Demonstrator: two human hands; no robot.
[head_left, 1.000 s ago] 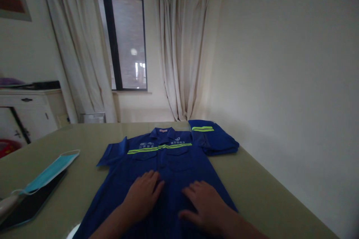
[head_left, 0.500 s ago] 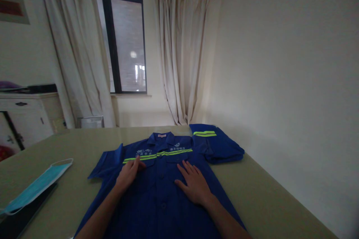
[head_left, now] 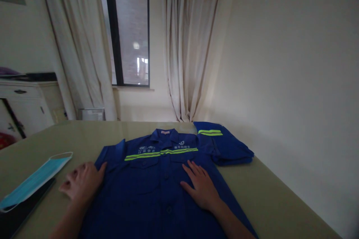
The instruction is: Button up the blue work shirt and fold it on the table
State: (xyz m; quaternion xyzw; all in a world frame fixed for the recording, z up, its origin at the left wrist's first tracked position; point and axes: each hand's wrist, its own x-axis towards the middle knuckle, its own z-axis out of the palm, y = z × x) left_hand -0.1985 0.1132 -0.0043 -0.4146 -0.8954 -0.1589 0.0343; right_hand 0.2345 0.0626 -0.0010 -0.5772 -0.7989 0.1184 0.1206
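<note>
A blue short-sleeved work shirt (head_left: pixel 146 194) lies spread face up, collar away from me. Yellow-green reflective stripes and white print run across its chest. My right hand (head_left: pixel 201 186) rests flat on the chest below the stripe, fingers spread. At the shirt's left edge, just below the sleeve, is my left hand (head_left: pixel 85 181), slightly blurred. Its thumb points toward the shirt, and its loosely bent fingers stay apart with nothing in them. A folded blue garment (head_left: pixel 231 145) with a similar stripe lies against the shirt's right sleeve.
On the greenish table (head_left: pixel 81 136), a light blue face mask (head_left: pixel 36 179) lies over a dark flat object (head_left: pixel 26 209) at the left. A pale wall (head_left: pixel 294 93) borders the table on the right. Curtains (head_left: pixel 190 52) and a white cabinet (head_left: pixel 30 108) stand beyond.
My left hand has moved left, from the shirt's chest to its side edge near the sleeve. My right hand stays flat on the chest. The view has tilted slightly down.
</note>
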